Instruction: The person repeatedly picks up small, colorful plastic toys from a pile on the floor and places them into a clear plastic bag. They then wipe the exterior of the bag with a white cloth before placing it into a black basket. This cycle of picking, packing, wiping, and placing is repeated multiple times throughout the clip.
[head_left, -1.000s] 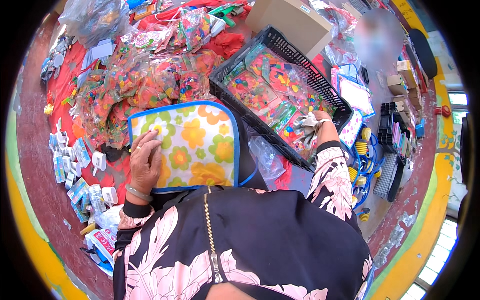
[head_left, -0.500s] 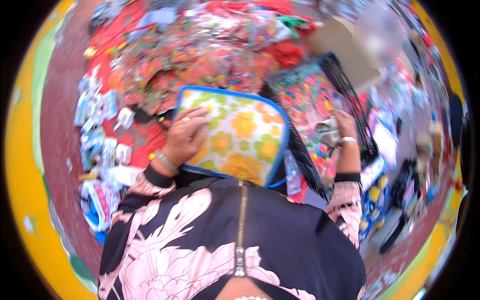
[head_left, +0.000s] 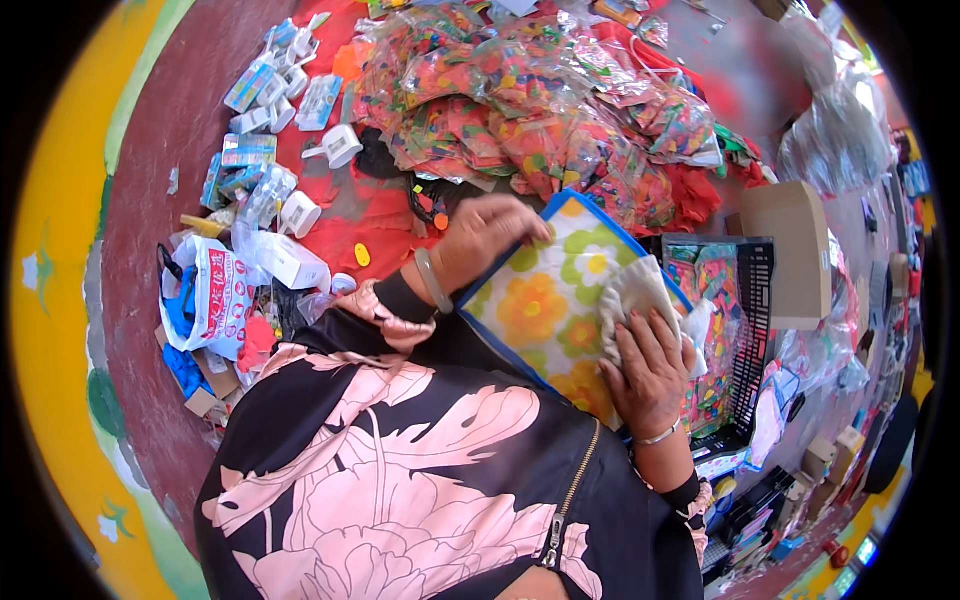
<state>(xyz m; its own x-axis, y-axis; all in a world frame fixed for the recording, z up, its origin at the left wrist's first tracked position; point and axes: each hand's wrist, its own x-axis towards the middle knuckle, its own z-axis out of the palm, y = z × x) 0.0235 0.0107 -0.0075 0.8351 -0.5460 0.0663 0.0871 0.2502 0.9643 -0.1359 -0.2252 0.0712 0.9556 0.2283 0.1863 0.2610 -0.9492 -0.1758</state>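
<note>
A white mat printed with yellow, green and orange flowers and edged in blue lies tilted in front of my body. My left hand is at its upper left edge, fingers extended and bent over the border, with nothing visible in them. On the mat's right side my right hand rests with its fingers spread flat over a crumpled white cloth. Just beyond this hand stands a black plastic crate, holding clear packets of small colourful pieces.
Clear bags of colourful pieces are heaped on red sheeting ahead. White handled items and blue-and-white packs lie to the left, near a printed plastic bag. An open cardboard box is behind the crate.
My right hand has moved from the crate onto the mat with the white cloth. The mat has turned, and my left hand has shifted to its upper edge. The whole view has swung.
</note>
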